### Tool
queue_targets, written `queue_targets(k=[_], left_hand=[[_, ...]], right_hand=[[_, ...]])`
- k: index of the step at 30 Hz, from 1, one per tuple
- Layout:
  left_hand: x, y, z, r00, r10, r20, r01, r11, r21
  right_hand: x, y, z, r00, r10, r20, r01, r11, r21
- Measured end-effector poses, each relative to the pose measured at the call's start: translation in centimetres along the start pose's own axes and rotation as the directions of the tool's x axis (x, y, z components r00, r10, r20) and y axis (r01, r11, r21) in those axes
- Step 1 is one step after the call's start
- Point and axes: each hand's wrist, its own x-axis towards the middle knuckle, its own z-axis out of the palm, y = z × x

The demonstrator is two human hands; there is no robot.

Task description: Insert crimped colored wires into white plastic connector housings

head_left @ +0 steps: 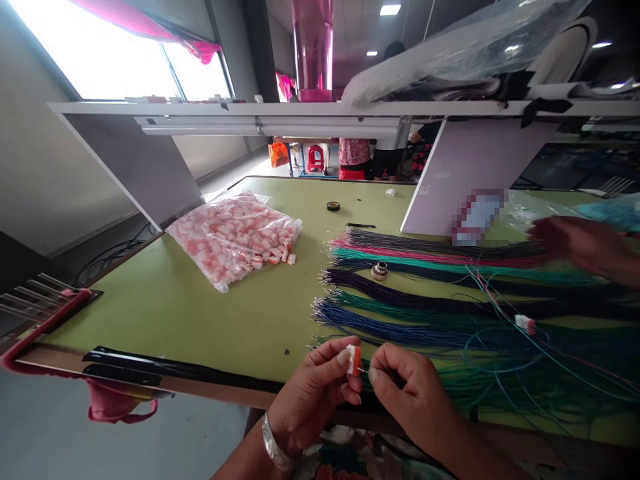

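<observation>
pinching connector [354,360], left hand [313,398], wire [362,369], right hand [411,393]

I'm in a wire-harness workshop: a long green workbench [200,320] holds bundled coloured wires [380,319], a bag of connectors [233,240], and a co-worker [354,157] stands beyond.

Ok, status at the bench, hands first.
Left hand pinching orange-and-white connector. Right hand pinching thin wire at it. Wire bundles lying beyond both hands.
</observation>
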Motion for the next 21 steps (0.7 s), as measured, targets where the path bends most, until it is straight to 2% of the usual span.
queue_targets(k=[5, 8, 12, 17, 19, 21], left_hand=[[-0.2, -0.1, 0.2, 0.997, 0.08, -0.018, -0.078, 0.993, 0.085], [-0.3, -0.1, 0.3, 0.991, 0.133, -0.017, -0.13, 0.982, 0.141], [-0.4, -0.3, 0.3, 0.987, 0.162, -0.012, -0.156, 0.966, 0.207], [0.0, -1.0, -0.1, 0.987, 0.162, -0.004, -0.157, 0.963, 0.218], [0.4, -1.2, -0.5, 0.989, 0.146, 0.005, -0.144, 0.967, 0.21], [0.9, -1.4, -0.9, 0.985, 0.171, -0.011, -0.167, 0.97, 0.174]], right_hand=[[0.2, -0.2, 0.2, 0.984, 0.161, 0.079, -0.172, 0.968, 0.18], [0.3, -0.1, 0.3, 0.972, 0.205, 0.112, -0.227, 0.939, 0.259], [0.5, -0.1, 0.4, 0.963, 0.221, 0.151, -0.26, 0.908, 0.329], [0.7, 0.0, 1.1, 0.963, 0.18, 0.199, -0.252, 0.866, 0.432], [0.8, 0.7, 1.6, 0.962, 0.181, 0.202, -0.255, 0.859, 0.444], [1.0, 1.7, 2.2, 0.967, 0.199, 0.156, -0.247, 0.872, 0.423]])
